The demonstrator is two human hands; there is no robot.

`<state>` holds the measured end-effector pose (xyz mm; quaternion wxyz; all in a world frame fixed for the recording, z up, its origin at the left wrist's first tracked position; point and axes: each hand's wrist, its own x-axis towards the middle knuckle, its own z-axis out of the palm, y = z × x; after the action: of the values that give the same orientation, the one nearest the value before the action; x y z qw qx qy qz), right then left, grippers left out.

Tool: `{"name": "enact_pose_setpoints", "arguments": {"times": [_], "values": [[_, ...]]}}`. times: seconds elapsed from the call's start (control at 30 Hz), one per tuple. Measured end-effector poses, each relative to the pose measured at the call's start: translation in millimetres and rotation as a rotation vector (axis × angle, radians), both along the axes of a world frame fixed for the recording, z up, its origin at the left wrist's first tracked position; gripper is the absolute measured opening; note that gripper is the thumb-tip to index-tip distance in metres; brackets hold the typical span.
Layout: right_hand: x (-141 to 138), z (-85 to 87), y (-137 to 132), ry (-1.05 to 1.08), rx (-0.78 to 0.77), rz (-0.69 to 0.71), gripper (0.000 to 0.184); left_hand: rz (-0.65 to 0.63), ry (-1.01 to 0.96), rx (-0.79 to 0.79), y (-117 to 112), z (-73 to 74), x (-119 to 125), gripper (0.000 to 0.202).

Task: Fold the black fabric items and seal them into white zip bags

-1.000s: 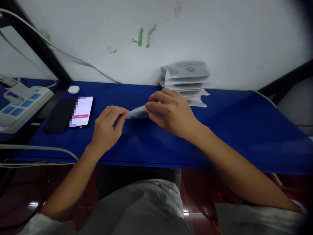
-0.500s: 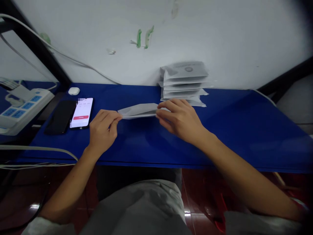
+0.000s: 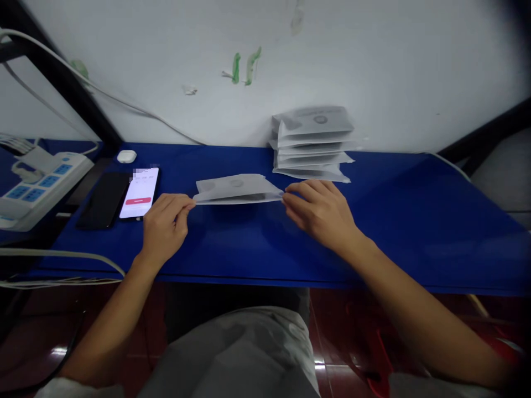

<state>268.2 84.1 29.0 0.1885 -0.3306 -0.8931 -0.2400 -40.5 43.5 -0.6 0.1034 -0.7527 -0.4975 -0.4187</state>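
A white translucent bag (image 3: 232,188) with a round mark is stretched between my two hands, just over the blue table. My left hand (image 3: 167,224) pinches its left corner between thumb and fingers. At the opposite corner my right hand (image 3: 321,213) pinches the bag, with the fingertips partly hidden. The near edge of the bag gapes a little, showing a darker fold. Behind my right hand, a stack of similar white bags (image 3: 313,141) stands against the wall, its layers slightly fanned.
Left of my hands lie a lit phone (image 3: 140,193) and a dark phone (image 3: 103,199). A white earphone case (image 3: 126,156) sits behind them. Farther left is a power strip (image 3: 45,190) with cables. The blue table (image 3: 415,221) ends at a wall behind.
My hands have moved apart, the right hand going right to the bag's corner. The bag is spread wider and its round mark now shows. The stack stays put.
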Motion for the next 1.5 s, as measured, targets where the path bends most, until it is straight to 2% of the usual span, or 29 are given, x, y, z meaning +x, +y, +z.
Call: {"name": "enact_pose_setpoints", "arguments": {"times": [0.1, 0.17, 0.27, 0.33, 0.43, 0.63, 0.93, 1.17, 1.5], "values": [[-3.7, -7.8, -6.8, -0.003, -0.084, -0.018, 0.014, -0.008, 0.015, -0.099, -4.9, 0.4, -4.5, 0.013], [-8.0, -14.3, -12.7, 0.015, -0.186, -0.016, 0.017, -0.046, 0.045, -0.227, -9.6, 1.9, -4.7, 0.013], [-17.2, -22.7, -19.6, 0.084, -0.327, -0.014, 0.038, -0.087, 0.116, -0.422, -14.7, 2.0, 2.4, 0.038], [-24.3, -26.3, -21.0, 0.098, -0.384, -0.017, 0.048, -0.077, 0.165, -0.489, -15.0, -0.5, 11.4, 0.051], [-33.5, -30.1, -18.0, 0.069, -0.448, -0.025, 0.051, -0.057, 0.229, -0.542, -11.7, -5.6, 25.7, 0.056], [-39.4, -36.0, -8.6, 0.045, -0.487, -0.029, 0.049, -0.022, 0.292, -0.563, -1.8, -7.8, 36.2, 0.050], [-44.6, -39.5, 2.9, 0.072, -0.476, -0.025, 0.049, -0.051, 0.318, -0.537, 16.1, -12.2, 33.5, 0.059], [-51.7, -41.5, 22.7, 0.084, -0.464, -0.061, 0.049, -0.009, 0.297, -0.550, 41.7, -14.0, 37.6, 0.057], [-59.7, -45.7, 60.6, 0.102, -0.458, -0.104, 0.050, 0.039, 0.264, -0.695, 84.0, -8.8, 43.5, 0.061]]}}
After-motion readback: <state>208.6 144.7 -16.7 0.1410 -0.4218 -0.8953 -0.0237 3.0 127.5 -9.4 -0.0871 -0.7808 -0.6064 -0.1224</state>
